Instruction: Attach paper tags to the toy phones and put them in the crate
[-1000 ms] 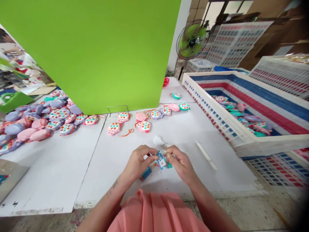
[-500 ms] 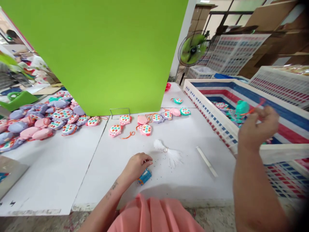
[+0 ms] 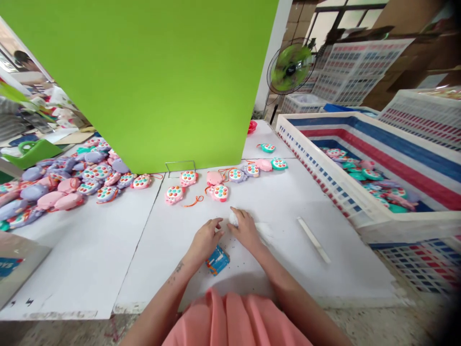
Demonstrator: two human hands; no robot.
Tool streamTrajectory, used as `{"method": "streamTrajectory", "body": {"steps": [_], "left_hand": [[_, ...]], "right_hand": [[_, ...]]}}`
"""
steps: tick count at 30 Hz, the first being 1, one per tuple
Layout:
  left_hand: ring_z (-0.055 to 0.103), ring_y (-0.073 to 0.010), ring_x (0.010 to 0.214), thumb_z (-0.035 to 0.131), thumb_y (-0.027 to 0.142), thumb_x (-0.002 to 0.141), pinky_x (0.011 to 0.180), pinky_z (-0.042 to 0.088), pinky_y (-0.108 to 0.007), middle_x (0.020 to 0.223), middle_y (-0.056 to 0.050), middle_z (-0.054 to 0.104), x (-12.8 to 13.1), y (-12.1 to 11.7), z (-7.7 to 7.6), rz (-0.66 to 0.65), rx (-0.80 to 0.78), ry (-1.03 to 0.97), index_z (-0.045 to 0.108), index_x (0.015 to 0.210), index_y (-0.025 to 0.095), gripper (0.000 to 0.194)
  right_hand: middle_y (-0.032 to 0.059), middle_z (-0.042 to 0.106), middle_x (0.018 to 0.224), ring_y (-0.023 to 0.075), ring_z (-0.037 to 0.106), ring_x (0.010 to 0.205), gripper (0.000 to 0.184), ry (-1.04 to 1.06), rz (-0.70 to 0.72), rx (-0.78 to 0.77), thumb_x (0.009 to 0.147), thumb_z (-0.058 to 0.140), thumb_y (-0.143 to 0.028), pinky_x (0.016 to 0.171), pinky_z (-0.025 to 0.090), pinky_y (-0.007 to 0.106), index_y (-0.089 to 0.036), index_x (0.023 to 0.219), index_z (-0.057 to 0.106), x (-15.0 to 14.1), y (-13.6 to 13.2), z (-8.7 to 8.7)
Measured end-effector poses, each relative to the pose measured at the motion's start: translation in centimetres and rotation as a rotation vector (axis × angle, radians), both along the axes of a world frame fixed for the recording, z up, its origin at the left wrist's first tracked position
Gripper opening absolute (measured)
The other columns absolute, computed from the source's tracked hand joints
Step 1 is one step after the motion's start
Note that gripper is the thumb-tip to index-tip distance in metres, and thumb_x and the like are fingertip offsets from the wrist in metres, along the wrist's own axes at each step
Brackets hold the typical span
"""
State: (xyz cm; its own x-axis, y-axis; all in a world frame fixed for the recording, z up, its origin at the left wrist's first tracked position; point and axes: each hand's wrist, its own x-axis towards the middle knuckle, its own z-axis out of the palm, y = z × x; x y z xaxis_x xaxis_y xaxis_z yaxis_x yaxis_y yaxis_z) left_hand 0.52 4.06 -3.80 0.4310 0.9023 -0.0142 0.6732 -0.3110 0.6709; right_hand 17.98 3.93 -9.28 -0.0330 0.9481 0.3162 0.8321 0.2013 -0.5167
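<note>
My left hand (image 3: pixel 207 239) rests low over the white table with fingers curved and thumb apart, nothing visible between them. Just below it lies a small blue packet (image 3: pixel 218 261). My right hand (image 3: pixel 247 231) reaches over a bundle of thin white strands (image 3: pixel 233 219) and covers most of it. Its thumb and fingers are spread around the bundle's near end; a firm hold does not show. Beyond the hands are several pig-shaped toys with coloured dots, among them a pink one (image 3: pixel 219 192), and an orange cord loop (image 3: pixel 194 201).
A heap of pink and purple toys (image 3: pixel 68 185) covers the left side. At the right stands a white crate (image 3: pixel 324 185) with a striped lining and toys inside. A white strip (image 3: pixel 313 240) lies beside my right arm. A green panel (image 3: pixel 173 86) rises behind the table.
My right hand has come back from the crate to the white bundle. The turquoise toy it had by an orange cord is gone from it. My left hand stays near the packet.
</note>
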Motion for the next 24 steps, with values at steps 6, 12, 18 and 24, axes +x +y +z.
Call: {"method": "streamTrajectory", "body": {"steps": [6, 12, 18, 24], "left_hand": [[0.061, -0.0192, 0.097, 0.039, 0.027, 0.092, 0.084, 0.044, -0.028, 0.108, -0.011, 0.064, 1.6, 1.8, -1.5, 0.0, 0.034, 0.234, 0.052, 0.12, 0.014, 0.034], [0.061, -0.0245, 0.093, 0.041, 0.024, 0.09, 0.082, 0.043, -0.035, 0.094, -0.012, 0.066, 2.9, 2.8, -1.8, -0.031, 0.042, 0.306, 0.063, 0.091, 0.015, 0.024], [0.061, -0.0188, 0.085, 0.04, 0.023, 0.09, 0.075, 0.043, -0.028, 0.089, -0.008, 0.066, 1.9, 2.8, -1.1, -0.025, 0.036, 0.233, 0.06, 0.088, 0.016, 0.021], [0.058, -0.0165, 0.074, 0.036, 0.019, 0.087, 0.068, 0.041, -0.027, 0.079, -0.005, 0.063, -0.9, 2.7, 2.1, 0.052, 0.046, 0.084, 0.056, 0.082, 0.017, 0.021]], "right_hand": [[0.0098, 0.056, 0.114, 0.0247, 0.05, 0.105, 0.052, 0.138, 0.067, 0.042, 0.078, 0.057, -0.016, 0.091, 0.043, 0.044, -0.021, 0.128, 0.046, 0.0, -1.3, -0.8], [0.0081, 0.054, 0.115, 0.0226, 0.049, 0.107, 0.047, 0.089, 0.116, 0.042, 0.083, 0.052, -0.016, 0.093, 0.04, 0.039, -0.026, 0.128, 0.049, 0.0, -1.7, -0.4], [0.007, 0.055, 0.117, 0.0229, 0.048, 0.11, 0.022, -0.045, 0.11, 0.017, 0.089, 0.049, -0.025, 0.093, 0.035, 0.04, -0.027, 0.107, 0.063, -0.3, -1.8, 0.0], [0.007, 0.057, 0.118, 0.0217, 0.049, 0.109, 0.021, -0.019, 0.086, 0.016, 0.09, 0.045, -0.021, 0.093, 0.033, 0.04, -0.024, 0.096, 0.066, -0.2, -1.8, -0.3]]}}
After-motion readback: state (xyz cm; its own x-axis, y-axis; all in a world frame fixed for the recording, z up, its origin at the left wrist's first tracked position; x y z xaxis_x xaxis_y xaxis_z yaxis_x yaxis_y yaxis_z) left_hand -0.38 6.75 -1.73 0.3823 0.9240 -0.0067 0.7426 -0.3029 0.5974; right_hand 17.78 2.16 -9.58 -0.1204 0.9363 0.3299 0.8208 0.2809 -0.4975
